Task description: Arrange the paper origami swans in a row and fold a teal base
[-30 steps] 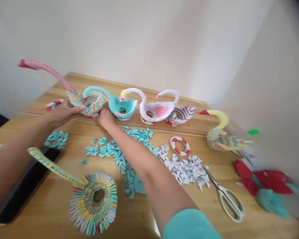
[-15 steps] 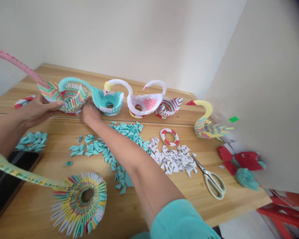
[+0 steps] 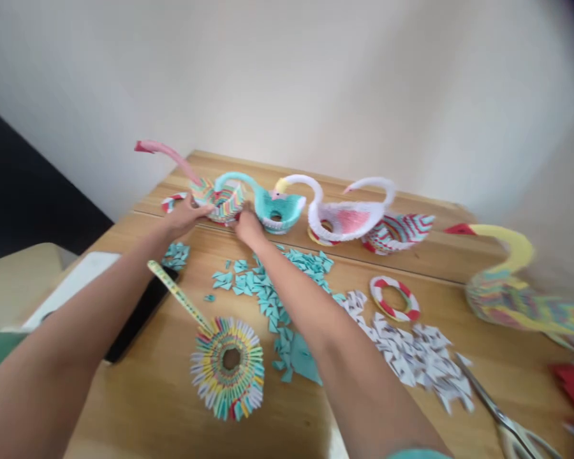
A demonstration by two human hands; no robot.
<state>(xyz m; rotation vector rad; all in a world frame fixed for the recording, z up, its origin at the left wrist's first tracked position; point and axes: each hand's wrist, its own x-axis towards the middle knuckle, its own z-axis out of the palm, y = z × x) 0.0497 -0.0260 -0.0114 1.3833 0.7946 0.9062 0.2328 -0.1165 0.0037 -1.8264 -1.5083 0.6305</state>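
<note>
Between my two hands at the back left of the table is a folded-paper swan with a striped pastel body and a long pink neck. My left hand grips its left side, thumb laid along the body's front. On the opposite side, my right hand is closed at the lower body, its fingertips partly hidden. A teal paper swan stands just right of that hand, its neck arching in front of the pink-necked one. Behind my left hand lies a red-and-white paper ring.
Rightward stand a white-and-pink swan, a red-striped swan and a yellow-necked swan. Nearer are teal paper pieces, white pieces, another ring, scissors, a black phone and a multicoloured paper body.
The view has swung left, so everything sits farther right in the picture. The pink swan's whole neck and head now show. Both hands stay at the same swan.
</note>
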